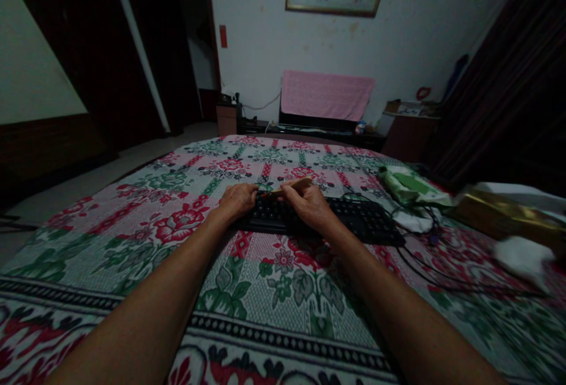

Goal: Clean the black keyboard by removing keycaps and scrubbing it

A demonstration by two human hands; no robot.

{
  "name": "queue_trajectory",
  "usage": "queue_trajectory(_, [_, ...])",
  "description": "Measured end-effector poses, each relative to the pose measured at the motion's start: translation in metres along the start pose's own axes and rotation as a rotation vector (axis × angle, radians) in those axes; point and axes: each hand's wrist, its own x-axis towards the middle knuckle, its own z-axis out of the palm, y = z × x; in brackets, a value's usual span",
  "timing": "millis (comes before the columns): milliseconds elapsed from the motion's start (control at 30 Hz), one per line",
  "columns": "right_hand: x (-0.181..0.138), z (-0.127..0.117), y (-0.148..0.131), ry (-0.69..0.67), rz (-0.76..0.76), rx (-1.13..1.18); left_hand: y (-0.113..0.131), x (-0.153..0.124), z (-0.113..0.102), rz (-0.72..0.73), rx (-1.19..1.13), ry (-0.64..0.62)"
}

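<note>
A black keyboard (354, 217) lies on a floral bedspread (283, 290) ahead of me. My left hand (237, 199) rests curled on the keyboard's left end. My right hand (309, 203) is closed around a thin tan stick-like tool (292, 186) with a wooden handle, its tip pointing left over the keys near my left hand. Both forearms stretch forward across the bed.
A dark cable (424, 267) runs from the keyboard to the right. A green-and-white package (411, 187), a gold box (504, 214) and a white cloth (522, 255) lie at the right. A pink cloth (326, 95) covers a unit by the far wall.
</note>
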Motion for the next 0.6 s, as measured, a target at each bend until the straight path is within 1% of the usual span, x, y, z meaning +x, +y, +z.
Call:
queue_trajectory(100, [0.0,0.001,0.0,-0.012,0.035,-0.07,0.0,0.0,0.0,-0.015,0.018,-0.005])
queue_trajectory(200, [0.001,-0.011,-0.001,0.023,0.125,-0.187,0.001,0.0,0.0,-0.016,0.025,0.002])
queue_trajectory(300, [0.002,-0.029,-0.002,0.113,0.23,-0.337,0.001,0.0,0.0,-0.017,0.025,0.01])
queue_trajectory(367, [0.004,-0.04,-0.001,0.175,0.273,-0.385,0.001,0.0,0.0,-0.02,0.021,0.01])
queue_trajectory(433, [0.005,-0.045,0.001,0.221,0.268,-0.364,0.001,0.0,0.001,-0.019,0.012,0.016])
queue_trajectory(500, [0.005,-0.043,0.002,0.234,0.229,-0.304,0.001,0.0,0.002,-0.016,0.002,0.025])
queue_trajectory(600, [0.002,-0.032,-0.001,0.164,0.146,-0.239,0.001,0.0,0.002,-0.023,-0.007,0.029])
